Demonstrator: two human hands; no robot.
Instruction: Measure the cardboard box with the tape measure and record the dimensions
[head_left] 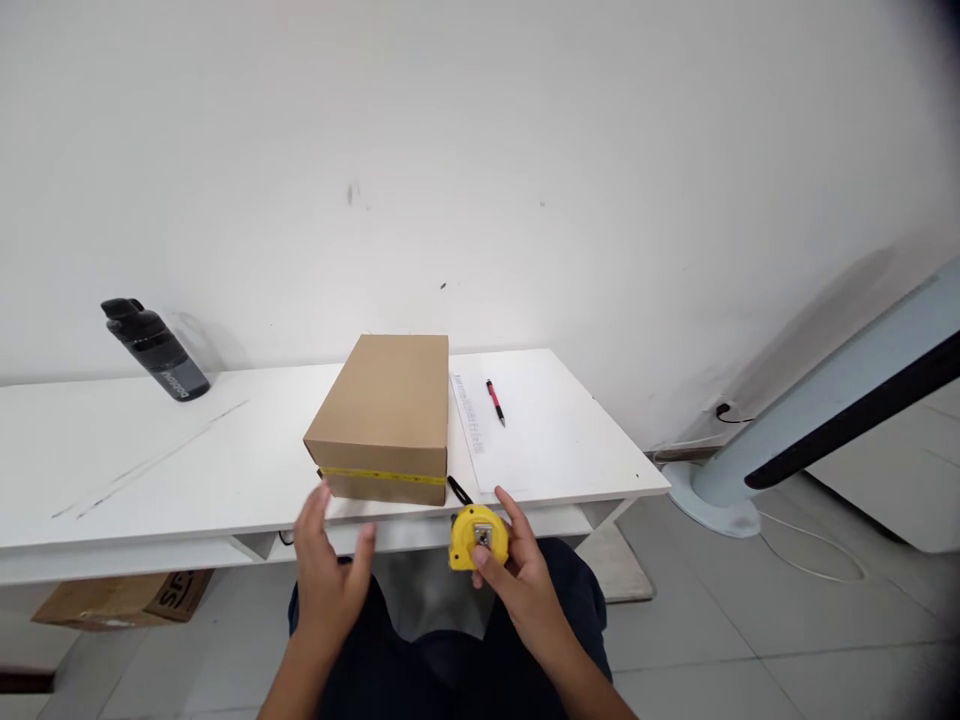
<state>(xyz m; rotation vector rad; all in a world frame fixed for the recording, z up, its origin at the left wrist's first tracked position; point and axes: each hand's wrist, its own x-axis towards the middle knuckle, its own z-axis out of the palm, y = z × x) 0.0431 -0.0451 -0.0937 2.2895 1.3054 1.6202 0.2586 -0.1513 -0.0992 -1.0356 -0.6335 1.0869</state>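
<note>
A brown cardboard box [390,400] stands on the white table near its front edge. Across its front face runs a thin yellow strip [382,476] with dark marks; whether it joins the tape measure I cannot tell. My right hand [514,565] grips a yellow tape measure [478,537] in front of the table edge, thumb on its face. A black wrist strap [458,490] sticks up from behind the case. Just below the box's front left corner is my left hand [328,560], open, thumb and fingers apart, slightly blurred, with nothing in it.
Right of the box, a red and black pen [496,402] lies on white paper [525,440] with printed text. A dark bottle [157,350] stands at the table's left. Below is another carton [124,600]. A tall pale appliance [825,400] stands on the floor at right.
</note>
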